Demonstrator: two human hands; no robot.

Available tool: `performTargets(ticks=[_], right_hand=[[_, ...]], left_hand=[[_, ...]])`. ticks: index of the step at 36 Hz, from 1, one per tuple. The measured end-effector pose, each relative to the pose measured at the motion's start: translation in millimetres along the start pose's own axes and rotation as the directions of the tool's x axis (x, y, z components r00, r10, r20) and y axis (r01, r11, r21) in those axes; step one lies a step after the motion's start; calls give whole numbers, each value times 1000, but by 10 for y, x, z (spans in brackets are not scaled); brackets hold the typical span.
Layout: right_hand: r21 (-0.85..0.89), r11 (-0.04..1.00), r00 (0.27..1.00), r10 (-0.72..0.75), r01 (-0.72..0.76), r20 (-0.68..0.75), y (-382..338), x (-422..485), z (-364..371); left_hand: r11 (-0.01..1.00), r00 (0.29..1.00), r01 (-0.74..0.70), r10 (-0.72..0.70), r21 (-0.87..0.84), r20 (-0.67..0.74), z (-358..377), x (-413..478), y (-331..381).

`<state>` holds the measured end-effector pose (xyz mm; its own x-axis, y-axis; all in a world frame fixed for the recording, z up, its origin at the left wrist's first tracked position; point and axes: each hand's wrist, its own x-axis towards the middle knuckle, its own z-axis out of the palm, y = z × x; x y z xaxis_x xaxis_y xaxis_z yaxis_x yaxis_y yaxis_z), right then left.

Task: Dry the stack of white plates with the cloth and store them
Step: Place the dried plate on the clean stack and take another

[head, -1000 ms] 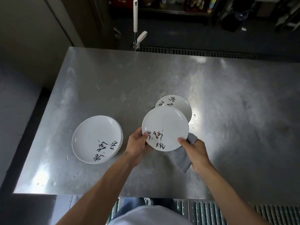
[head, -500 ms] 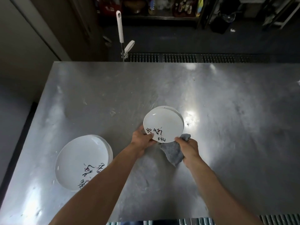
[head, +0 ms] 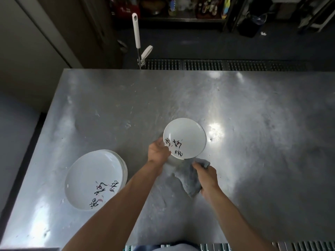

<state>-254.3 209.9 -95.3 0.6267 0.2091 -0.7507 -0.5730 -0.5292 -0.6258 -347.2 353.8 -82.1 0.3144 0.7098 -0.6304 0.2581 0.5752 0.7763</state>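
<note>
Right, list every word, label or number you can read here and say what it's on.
Nothing can be quoted with confidence.
Held plate, in the left hand: black brush-style characters near its rim, too blurred to read.
Top plate of the stack on the steel table: similar black characters with pinkish marks, unreadable.
Bottles on the back shelf: labels too small and dark.
Grey cloth, in the right hand: no text.

Dim room, glare on steel table (head: pixel 253 142)

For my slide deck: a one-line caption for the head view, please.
Left hand holds a white plate, right hand grips grey cloth over steel table.
</note>
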Motion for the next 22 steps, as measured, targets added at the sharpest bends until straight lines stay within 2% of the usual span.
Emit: performTargets(ticks=[5,11,13,16,17,20,22], right_hand=[[-38,999,992,-21,26,127,125,-161,231],[-57,990,959,-112,131,261,118,-392,735],[-87,979,943,-153,186,295,82,-498,925],[-165,948,919,-208,274,334,24,-639,1184],[-188,935,911,-222,299,348,5,-686,1263],[-263,881,882,-282,394,378,-32,-807,1467],[-284,849,856,-310,445,413,-41,-891,1573]], left_hand=[[1000,998,6,-7,-17,-70,-250,-110,96],[945,973,-134,183,298,-142,-1017,-297,243],[934,964,-172,225,312,-141,-1324,-429,279],[975,951,-152,190,164,-243,-1783,-712,294],[974,936,-151,195,167,-293,-1934,-804,285],[938,876,-87,232,335,-422,-2337,-1034,193],[924,844,-31,227,380,-485,-2541,-1150,98]])
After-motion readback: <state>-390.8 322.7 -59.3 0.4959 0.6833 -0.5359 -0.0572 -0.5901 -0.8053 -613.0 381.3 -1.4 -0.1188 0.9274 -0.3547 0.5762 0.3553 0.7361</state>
